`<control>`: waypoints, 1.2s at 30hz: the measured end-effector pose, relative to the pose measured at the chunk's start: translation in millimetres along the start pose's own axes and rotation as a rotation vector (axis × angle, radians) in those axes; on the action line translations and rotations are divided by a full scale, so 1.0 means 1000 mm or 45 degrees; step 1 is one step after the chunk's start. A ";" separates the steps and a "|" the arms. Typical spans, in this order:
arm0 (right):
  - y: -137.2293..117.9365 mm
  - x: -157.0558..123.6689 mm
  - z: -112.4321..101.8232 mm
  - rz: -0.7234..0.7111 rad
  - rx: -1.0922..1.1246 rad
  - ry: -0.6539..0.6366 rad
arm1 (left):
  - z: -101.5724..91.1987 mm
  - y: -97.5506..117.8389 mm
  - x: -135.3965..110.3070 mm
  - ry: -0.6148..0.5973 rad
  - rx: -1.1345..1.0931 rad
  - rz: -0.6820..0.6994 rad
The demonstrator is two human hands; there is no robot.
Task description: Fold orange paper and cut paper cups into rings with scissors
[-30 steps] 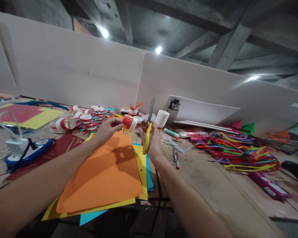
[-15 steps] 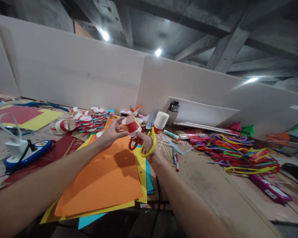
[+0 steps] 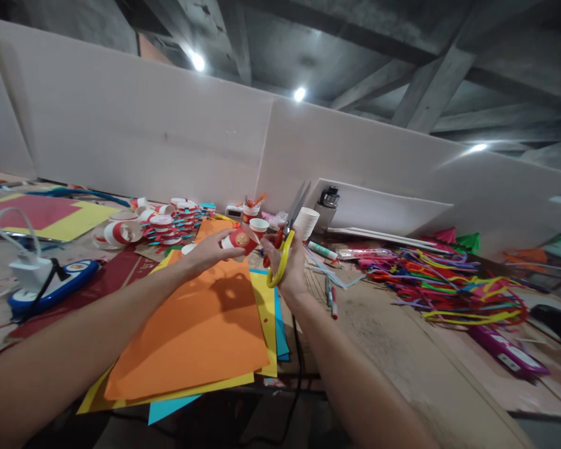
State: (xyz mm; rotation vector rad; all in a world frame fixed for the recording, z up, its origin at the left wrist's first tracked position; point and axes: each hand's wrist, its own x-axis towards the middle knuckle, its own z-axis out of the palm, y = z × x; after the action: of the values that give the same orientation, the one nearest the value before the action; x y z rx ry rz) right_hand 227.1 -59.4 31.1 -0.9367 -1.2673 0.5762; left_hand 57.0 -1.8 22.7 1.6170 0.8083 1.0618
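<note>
My left hand (image 3: 210, 249) grips a red and white paper cup (image 3: 240, 239), tilted on its side above the orange paper (image 3: 206, 330). In my right hand (image 3: 287, 262) is a pair of scissors (image 3: 281, 265) with one yellow and one red handle loop. Its blades point up and away from the cup. My right fingertips are close to the cup's right end; whether they touch it I cannot tell. Behind the hands stand a stack of white paper cups (image 3: 307, 221) and another paper cup (image 3: 258, 226).
Cut red and white cup pieces (image 3: 163, 227) are piled at the back left. A blue and white power strip (image 3: 58, 287) lies left. Markers (image 3: 333, 302), colourful pipe cleaners (image 3: 449, 280) and a purple device (image 3: 509, 353) are at right. A white board (image 3: 168, 131) stands behind.
The cup has turned in my left hand and sits slightly lower. The scissors have swung upright, and my right hand has rotated with them.
</note>
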 end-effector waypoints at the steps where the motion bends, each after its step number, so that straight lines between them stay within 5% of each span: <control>1: -0.001 0.000 0.000 -0.014 0.021 -0.009 | 0.002 0.000 -0.001 -0.010 0.041 0.011; 6: -0.005 -0.004 0.004 -0.041 -0.068 -0.154 | 0.009 -0.001 -0.003 -0.060 -0.028 0.065; 12: 0.001 -0.005 0.001 -0.042 -0.073 -0.106 | 0.007 -0.009 0.001 0.216 -0.114 0.015; 19: 0.005 -0.004 0.003 -0.066 -0.062 -0.100 | 0.014 -0.002 -0.006 -0.021 -0.453 -0.077; 29: -0.006 -0.008 0.000 0.083 -0.310 -0.296 | -0.009 0.000 0.010 0.415 -0.791 -0.045; 33: -0.005 -0.007 0.005 0.095 -0.180 -0.249 | -0.010 -0.001 0.010 0.406 -0.710 -0.058; 36: -0.003 -0.004 0.006 0.036 -0.062 -0.105 | -0.008 0.002 0.005 0.277 -0.370 0.012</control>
State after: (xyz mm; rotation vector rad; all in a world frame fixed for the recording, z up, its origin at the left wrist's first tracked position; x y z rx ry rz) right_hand 220.4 -63.0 31.9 -0.9808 -1.3485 0.6139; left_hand 51.5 5.5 26.9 1.2773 0.7482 1.3129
